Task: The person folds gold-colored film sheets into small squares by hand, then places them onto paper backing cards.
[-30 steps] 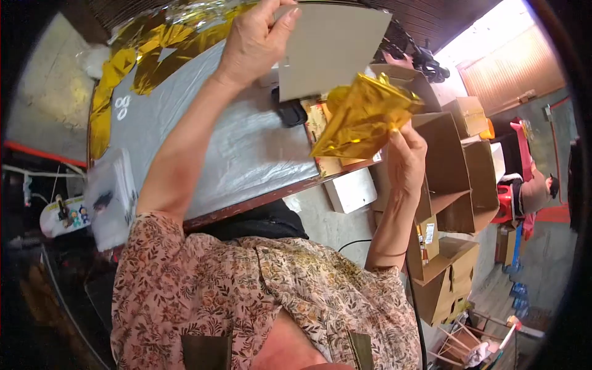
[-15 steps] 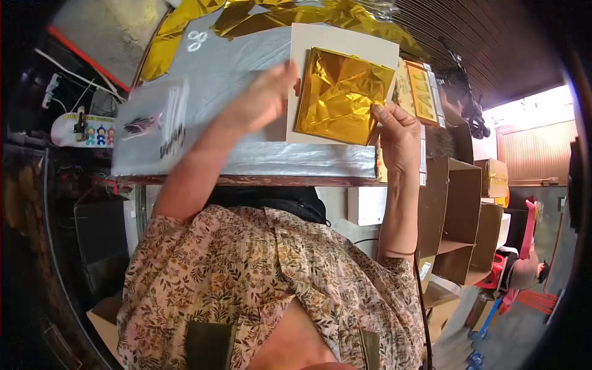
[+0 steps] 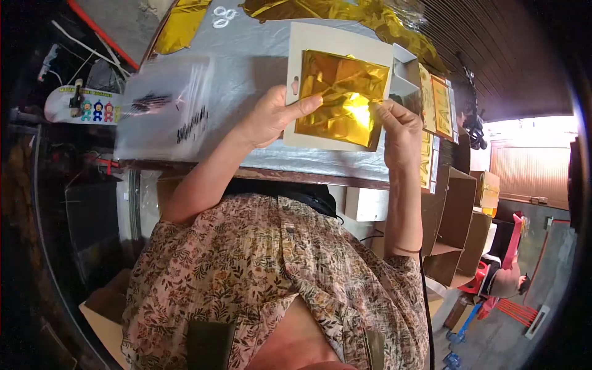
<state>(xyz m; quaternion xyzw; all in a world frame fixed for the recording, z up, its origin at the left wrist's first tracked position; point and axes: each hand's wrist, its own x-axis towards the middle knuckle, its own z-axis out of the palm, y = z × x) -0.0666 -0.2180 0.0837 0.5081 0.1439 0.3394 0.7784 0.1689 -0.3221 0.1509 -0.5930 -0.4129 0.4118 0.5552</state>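
Observation:
A white card (image 3: 340,38) with a hanging slot near its left edge is held up over the silver-covered table. On its face lies a folded square of shiny gold foil (image 3: 339,77). My left hand (image 3: 271,117) grips the left side of the card, its thumb pressed on the foil and its other fingers behind. At the right edge, my right hand (image 3: 401,126) pinches the foil and card between thumb and fingers. The foil is creased and reflects light brightly at its lower right.
Clear plastic bags (image 3: 166,111) with dark marks lie at the table's left. Gold foil sheets (image 3: 308,9) and white rings (image 3: 224,17) are at the back. Printed cards (image 3: 439,108), cardboard boxes (image 3: 456,222) and another person (image 3: 507,282) are on the right.
My left hand has come onto the card's left side and now holds it, with the thumb on the foil. The view has shifted slightly.

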